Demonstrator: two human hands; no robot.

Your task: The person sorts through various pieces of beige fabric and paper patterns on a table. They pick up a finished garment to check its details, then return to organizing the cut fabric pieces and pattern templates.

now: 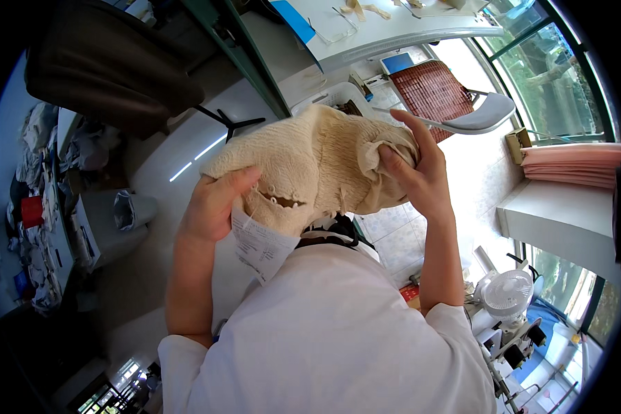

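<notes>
Held up in front of my waist is a cream, crinkle-textured garment (290, 150), bunched between both hands. My left hand (215, 207) grips its left end, thumb on top, beside an opening edged with small loops. From that end hangs a white paper slip (261, 246) bearing print; how it is attached cannot be made out. My right hand (419, 165) pinches a folded, smoother part at the right end between thumb and fingers, with the index finger raised. Loose threads stick out along the lower middle. The fingers under the cloth are hidden.
Ahead stands a white worktable (383, 36) with fabric scraps. Beneath it sits a white plastic basket (336, 93). A chair with a reddish-brown slatted seat cover (434, 93) is at right. A white fan (507, 295) stands lower right, a brown-covered object (108, 67) upper left.
</notes>
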